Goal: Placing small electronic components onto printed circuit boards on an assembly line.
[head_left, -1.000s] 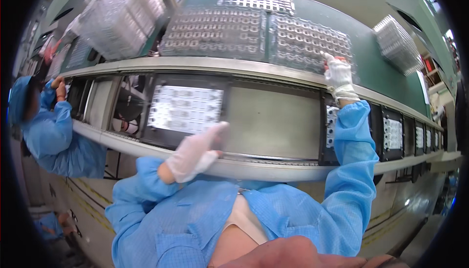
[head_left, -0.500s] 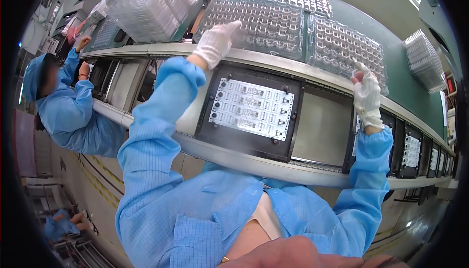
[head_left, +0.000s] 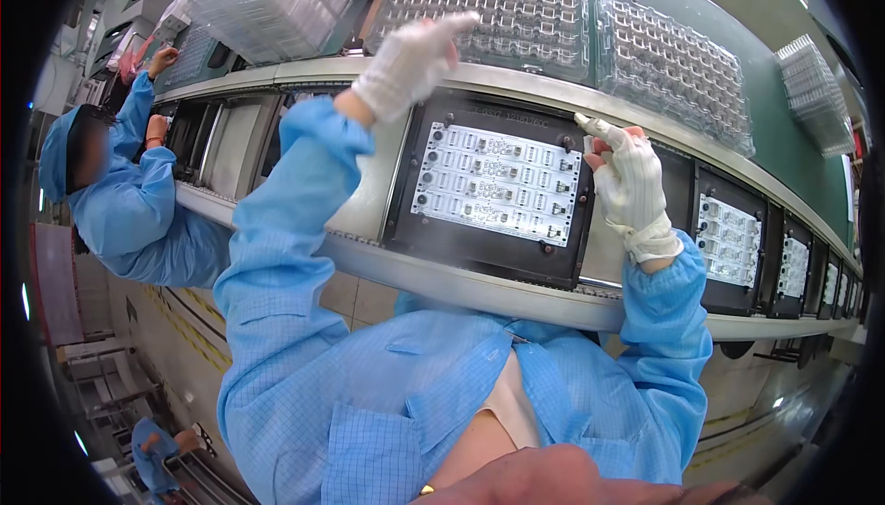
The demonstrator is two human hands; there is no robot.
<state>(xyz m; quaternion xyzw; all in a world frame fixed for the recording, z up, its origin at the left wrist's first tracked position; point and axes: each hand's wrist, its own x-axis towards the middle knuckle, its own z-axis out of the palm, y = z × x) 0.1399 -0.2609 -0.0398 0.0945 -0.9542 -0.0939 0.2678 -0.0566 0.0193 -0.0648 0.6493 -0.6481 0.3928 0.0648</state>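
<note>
My left hand (head_left: 406, 67), in a white glove with bare fingertips showing, hovers at the near edge of a clear plastic tray (head_left: 493, 21) filled with small metal parts. Its index finger stretches out over the tray, the thumb apart; motion blurs it slightly. Just above the right edge of a black carrier plate (head_left: 406, 219) is my gloved right hand (head_left: 631, 182). Its thumb and index finger are bent together around something too small to make out. White circuit boards (head_left: 498, 182) with small mounted components lie in rows on the carrier, which rests on the conveyor line.
A second clear tray of parts (head_left: 678, 63) lies to the right on the green bench (head_left: 751, 44). Stacked trays stand at the left (head_left: 267, 7) and far right (head_left: 816, 95). More loaded carriers (head_left: 728, 238) line the conveyor rightward. A co-worker in blue (head_left: 129, 192) sits at left.
My right hand has moved from the right-hand tray down and leftward to the carrier's right side. My left hand stays near the left tray. The carriers sit farther right in view.
</note>
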